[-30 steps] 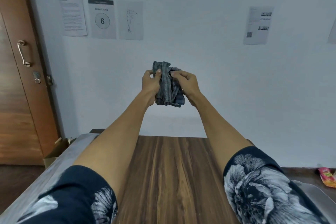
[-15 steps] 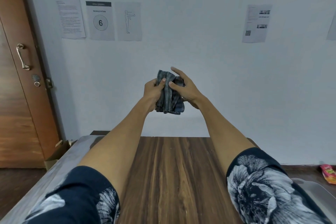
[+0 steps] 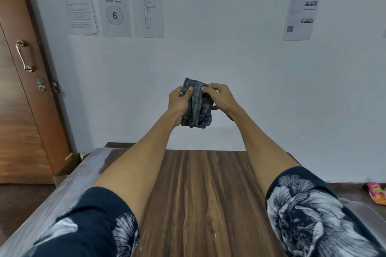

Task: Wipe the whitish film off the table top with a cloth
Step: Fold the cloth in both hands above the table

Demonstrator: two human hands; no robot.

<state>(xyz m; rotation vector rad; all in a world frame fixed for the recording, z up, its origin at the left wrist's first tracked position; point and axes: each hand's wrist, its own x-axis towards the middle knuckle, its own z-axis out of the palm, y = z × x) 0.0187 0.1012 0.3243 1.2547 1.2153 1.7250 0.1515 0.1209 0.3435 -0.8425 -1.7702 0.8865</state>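
A bunched grey-blue checked cloth [image 3: 196, 110] is held up in the air in front of the wall, well above the table. My left hand [image 3: 179, 104] grips its left side with the thumb pressed on the front. My right hand [image 3: 221, 98] grips its right side, fingertips curled onto the top of the cloth. Below lies the wooden table top [image 3: 200, 194], dark brown in the middle. A whitish film [image 3: 83, 175] covers its left strip.
A wooden door [image 3: 23, 81] with a metal handle stands at the left. A cardboard box [image 3: 69, 165] sits on the floor by the table's left corner. A pink packet [image 3: 377, 193] and a pale tray [image 3: 363, 213] are at the right. Paper sheets [image 3: 114, 12] hang on the wall.
My right hand's fingers, spread open half a second ago, have curled back onto the cloth. Both hands have lowered a little with the cloth.
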